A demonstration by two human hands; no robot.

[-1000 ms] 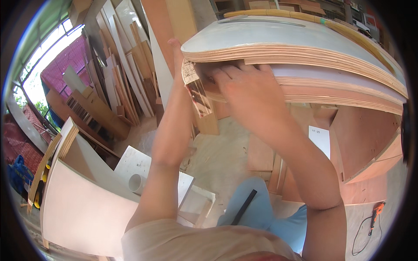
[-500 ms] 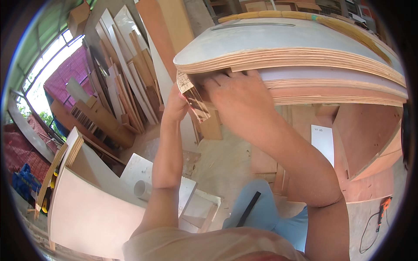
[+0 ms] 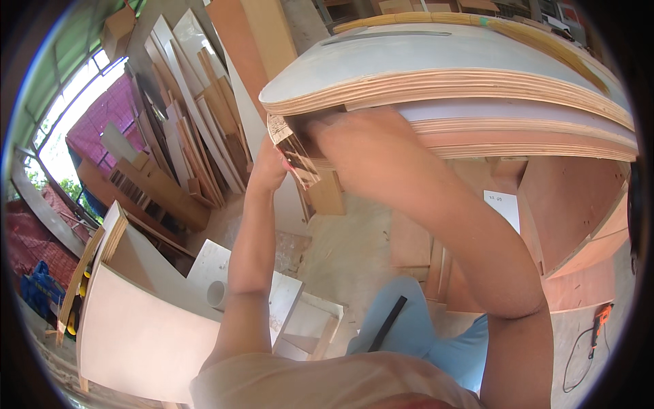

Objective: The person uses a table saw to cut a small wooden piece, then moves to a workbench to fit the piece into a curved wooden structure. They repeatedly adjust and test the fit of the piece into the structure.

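Curved plywood assembly (image 3: pixel 436 85): spans 11 to 2 o'clock, with layered edges facing the body and a pale, glossy top; opens into a dark hollow toward its left end, at about 12 o'clock.
Wooden end block (image 3: pixel 291 146): sits at 11 o'clock, just under the rounded left corner of the assembly; carries dark stains and some red along its side.
Left hand (image 3: pixel 268 168): lies between 10 and 11 o'clock, touching the outer side of the wooden end block; fingers mostly hidden – cannot tell whether pinched or only pressed flat.
Right hand (image 3: pixel 349 135): reaches into the hollow at 12 o'clock, beneath the upper layers and to the right of the wooden end block; fingers blurred and in shadow – cannot tell whether spread, together or holding anything.
Stick broom (image 3: pixel 552 49): lies across the far side of the pale top, from 12 to 2 o'clock.
Grey strip (image 3: pixel 388 36): rests on the same top, near the broom, between 12 and 1 o'clock.
Leaning boards (image 3: pixel 191 136): stand at 10 o'clock, well apart from both hands.
Curved panel (image 3: pixel 143 334): stands at 8 o'clock, with a short white pipe (image 3: pixel 216 294) just beside it.
Plywood cabinet (image 3: pixel 575 211): stands at 3 o'clock, below the right end of the assembly.
Orange power tool (image 3: pixel 601 319): lies on the floor at 4 o'clock, beside a looped dark cord.
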